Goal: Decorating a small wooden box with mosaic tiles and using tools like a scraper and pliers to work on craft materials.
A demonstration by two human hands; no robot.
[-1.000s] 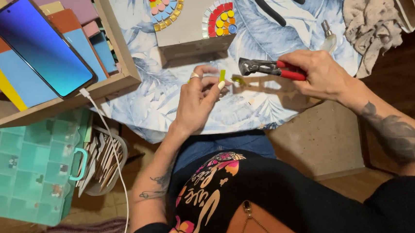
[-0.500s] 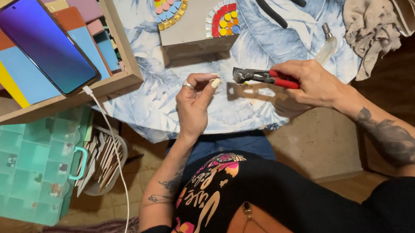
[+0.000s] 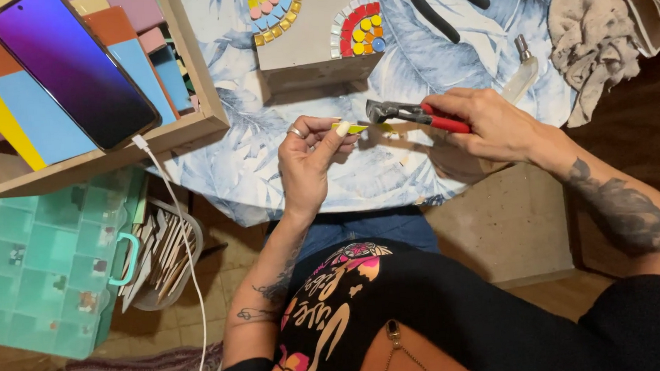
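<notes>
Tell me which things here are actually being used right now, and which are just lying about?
In use:
- small yellow-green tile sliver, pinched in the left hand
- red-handled metal nippers, gripped in the right hand

Lying about:
- grey mosaic block with coloured tiles
- black-handled pliers
- purple-screened phone
- crumpled beige rag
- teal plastic organiser box

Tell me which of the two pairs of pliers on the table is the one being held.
The red-handled nippers, gripped in the right hand with jaws toward the yellow tile piece. The black-handled pliers lie untouched at the table's far edge.
</notes>
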